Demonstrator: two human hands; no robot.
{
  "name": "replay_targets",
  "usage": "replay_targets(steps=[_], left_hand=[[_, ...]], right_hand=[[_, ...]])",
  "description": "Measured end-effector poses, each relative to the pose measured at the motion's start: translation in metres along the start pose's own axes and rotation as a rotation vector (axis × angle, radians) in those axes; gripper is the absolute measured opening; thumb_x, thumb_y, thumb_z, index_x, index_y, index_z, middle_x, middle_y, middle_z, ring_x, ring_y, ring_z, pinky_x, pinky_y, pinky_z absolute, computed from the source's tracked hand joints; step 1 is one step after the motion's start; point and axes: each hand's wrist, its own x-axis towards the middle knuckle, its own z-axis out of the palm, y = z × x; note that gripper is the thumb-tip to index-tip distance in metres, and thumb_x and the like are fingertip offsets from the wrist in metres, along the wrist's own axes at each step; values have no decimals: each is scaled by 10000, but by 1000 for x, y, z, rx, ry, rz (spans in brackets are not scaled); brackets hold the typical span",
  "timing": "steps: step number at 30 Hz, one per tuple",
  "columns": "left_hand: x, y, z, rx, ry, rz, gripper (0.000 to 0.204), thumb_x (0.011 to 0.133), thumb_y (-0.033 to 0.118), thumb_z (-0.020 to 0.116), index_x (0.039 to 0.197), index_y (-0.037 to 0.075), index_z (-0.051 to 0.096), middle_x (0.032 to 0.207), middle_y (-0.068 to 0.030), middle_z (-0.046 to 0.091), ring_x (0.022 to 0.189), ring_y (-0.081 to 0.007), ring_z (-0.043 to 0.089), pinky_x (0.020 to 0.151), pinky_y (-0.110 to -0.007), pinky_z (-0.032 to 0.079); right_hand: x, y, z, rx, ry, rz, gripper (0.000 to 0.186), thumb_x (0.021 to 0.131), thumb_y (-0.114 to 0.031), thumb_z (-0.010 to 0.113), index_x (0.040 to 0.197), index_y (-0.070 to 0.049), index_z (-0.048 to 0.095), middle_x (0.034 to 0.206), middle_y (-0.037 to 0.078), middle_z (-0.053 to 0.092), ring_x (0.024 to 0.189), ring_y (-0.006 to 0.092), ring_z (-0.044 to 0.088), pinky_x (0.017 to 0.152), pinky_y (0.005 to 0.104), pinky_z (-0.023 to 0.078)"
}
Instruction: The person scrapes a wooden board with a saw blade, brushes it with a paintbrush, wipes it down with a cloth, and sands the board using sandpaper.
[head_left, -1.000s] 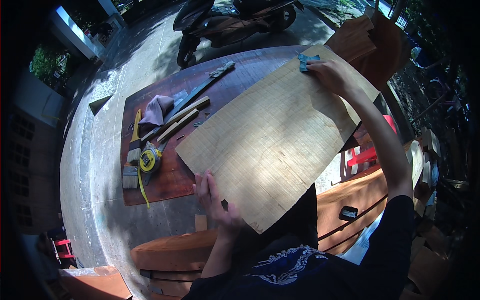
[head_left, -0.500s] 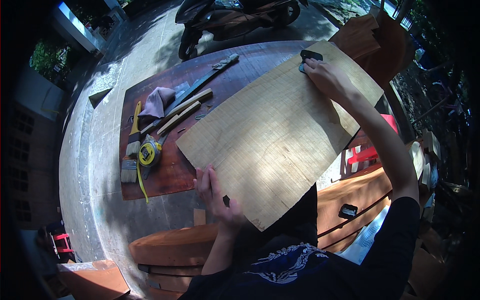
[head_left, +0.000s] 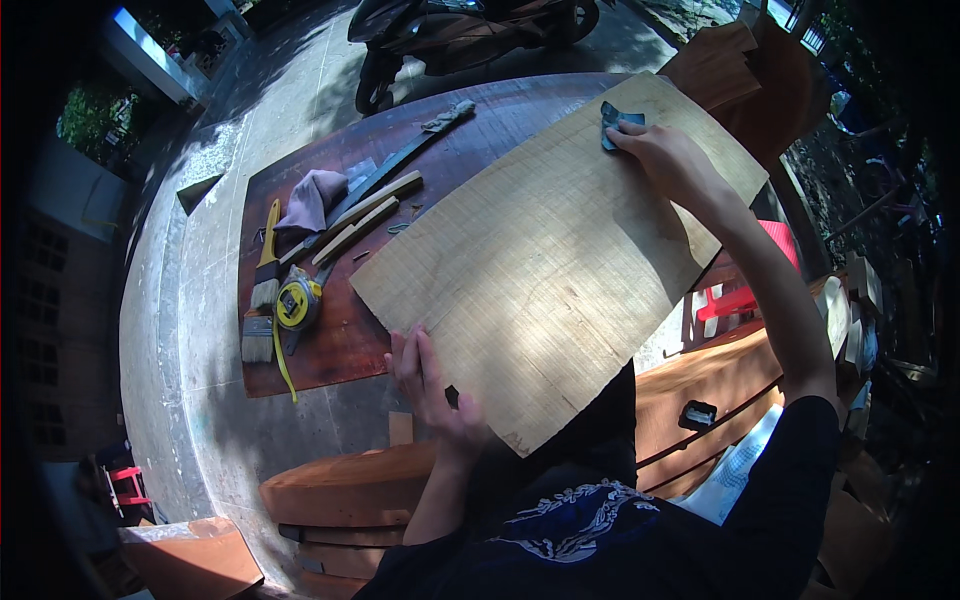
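Note:
A wide, pale wooden board (head_left: 530, 270) lies slanted across the red-brown tabletop, its near corner reaching past the table toward my body. My left hand (head_left: 435, 385) grips the board's near left edge, fingers on the upper face. Up at the far end, my right hand (head_left: 675, 165) has its fingers closed on a dark blue-grey piece of sandpaper (head_left: 618, 128), which lies against the wood with one edge curled up. Sunlight and shadow patch the board's face.
On the table (head_left: 330, 360) at left are a yellow tape measure (head_left: 297, 302), two paintbrushes (head_left: 262, 290), a mauve cloth (head_left: 313, 198), wooden sticks (head_left: 370, 215) and a long flat blade (head_left: 410, 150). Curved timber (head_left: 345, 487) lies close by me. A motorbike (head_left: 470, 40) stands beyond.
My right hand has shifted slightly down and right on the board, and the sandpaper's position under its fingers has changed, showing more of its sheet. My left hand stays put.

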Motion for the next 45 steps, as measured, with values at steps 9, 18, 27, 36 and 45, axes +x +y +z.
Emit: replay_targets(steps=[9,18,27,36,45], left_hand=[[-6,0,-8,20,5,-1,866,1017,503,348,1609,-120,459,1623,-297,513,1610,-483,346,1333,-651,132],[-4,-2,-9,4,5,-7,855,988,459,365,1600,-130,461,1640,-287,496,1614,-486,334,1339,-658,111],[-3,-2,-1,-3,22,0,849,976,438,369,1593,-137,466,1647,-292,488,1619,-492,324,1342,-653,109],[-2,-1,-6,-22,16,1,840,946,399,425,1613,-110,463,1652,-283,484,1612,-499,338,1333,-644,150],[-1,5,-6,-41,8,-12,871,959,389,429,1645,-143,376,1697,-327,407,1634,-500,294,1336,-638,140]], right_hand=[[3,-40,2,-134,-2,81,244,985,-22,603,1154,85,743,1089,216,791,996,333,809,841,434,661],[27,-88,-15,13,-123,207,230,952,-5,620,1079,61,801,1044,238,811,991,349,825,811,436,675],[17,-162,2,-112,-71,-156,265,921,-26,713,1152,100,744,1130,291,771,1065,363,804,852,405,676],[2,-206,-3,-65,-13,-367,417,945,-57,713,1336,82,689,1343,313,719,1206,383,765,1016,408,637],[9,-259,30,147,170,-475,318,948,-83,663,1217,79,712,1243,254,731,1161,369,762,945,424,653]])
